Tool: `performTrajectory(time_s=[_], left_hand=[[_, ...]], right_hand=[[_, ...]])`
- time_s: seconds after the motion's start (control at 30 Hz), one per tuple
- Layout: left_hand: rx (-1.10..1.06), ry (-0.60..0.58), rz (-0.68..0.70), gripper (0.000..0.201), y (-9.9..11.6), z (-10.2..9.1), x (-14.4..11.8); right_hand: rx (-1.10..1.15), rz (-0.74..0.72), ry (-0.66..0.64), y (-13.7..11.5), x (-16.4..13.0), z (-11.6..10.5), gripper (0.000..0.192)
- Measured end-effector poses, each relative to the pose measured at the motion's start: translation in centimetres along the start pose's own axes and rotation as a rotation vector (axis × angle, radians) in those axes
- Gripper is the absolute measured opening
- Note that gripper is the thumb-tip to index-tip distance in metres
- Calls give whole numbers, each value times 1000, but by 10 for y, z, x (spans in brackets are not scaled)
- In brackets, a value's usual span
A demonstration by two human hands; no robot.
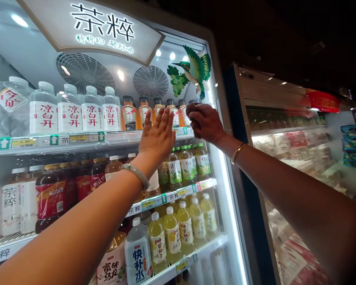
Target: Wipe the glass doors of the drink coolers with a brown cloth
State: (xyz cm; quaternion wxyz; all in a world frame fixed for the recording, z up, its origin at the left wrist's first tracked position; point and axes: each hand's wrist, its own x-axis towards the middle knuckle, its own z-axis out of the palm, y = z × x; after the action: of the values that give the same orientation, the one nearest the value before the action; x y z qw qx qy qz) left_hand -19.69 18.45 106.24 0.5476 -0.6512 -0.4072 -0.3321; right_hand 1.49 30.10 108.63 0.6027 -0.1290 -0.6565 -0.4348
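My left hand (158, 136) reaches in front of the top shelf of a lit drinks cooler, fingers stretched and back of the hand towards me. It overlaps a row of amber drink bottles (129, 114) with dark caps; whether it touches them is unclear. A pale bangle (135, 174) circles that wrist. Beside the row's right end, my right hand (207, 123) is closed, its fingers curled. A dark, rounded shape at its fingertips could be a bottle cap, but I cannot make it out. A gold bracelet (239, 152) is on the right wrist.
Clear water bottles (91, 111) stand left on the top shelf (118, 136). Below are green tea bottles (187, 162), dark red bottles (50, 198) and yellow drink bottles (172, 233). The cooler's lit edge (234, 221) rises at right. Another cooler (269, 95) with packaged goods stands beyond.
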Motion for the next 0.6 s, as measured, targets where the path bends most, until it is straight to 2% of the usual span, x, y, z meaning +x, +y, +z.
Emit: performTrajectory(time_s=[0.07, 0.13, 0.17, 0.23, 0.3, 0.37, 0.4, 0.43, 0.5, 0.57, 0.6], left_hand=[[13, -17, 25, 64, 2, -1, -2], [27, -26, 3, 63, 3, -2, -1], [32, -31, -7, 63, 4, -3, -1], [35, -32, -15, 62, 5, -3, 0], [28, -24, -23, 61, 6, -3, -1], [13, -17, -41, 61, 7, -2, -3], [5, -17, -54, 62, 8, -1, -3], [-2, -18, -66, 62, 8, -1, -4], [-8, -23, -88, 63, 9, 0, -4], [-6, -24, -94, 63, 10, 1, -4], [-4, -22, -90, 63, 10, 1, -4]], right_hand=[[-62, 240, 14, 13, 10, -2, 30], [-102, 452, 62, 3, 25, 4, 34], [-104, 496, 84, -8, 30, 8, 35], [-73, 404, 93, -32, 25, 12, 34], [-12, 145, 42, -41, 3, 9, 31], [42, -86, -50, -28, -27, -1, 31], [52, -131, -92, -14, -39, -7, 31], [49, -115, -115, 1, -47, -13, 32], [11, 24, -104, 28, -48, -19, 36], [-39, 232, -34, 35, -31, -16, 40], [-56, 341, 7, 30, -19, -12, 40]])
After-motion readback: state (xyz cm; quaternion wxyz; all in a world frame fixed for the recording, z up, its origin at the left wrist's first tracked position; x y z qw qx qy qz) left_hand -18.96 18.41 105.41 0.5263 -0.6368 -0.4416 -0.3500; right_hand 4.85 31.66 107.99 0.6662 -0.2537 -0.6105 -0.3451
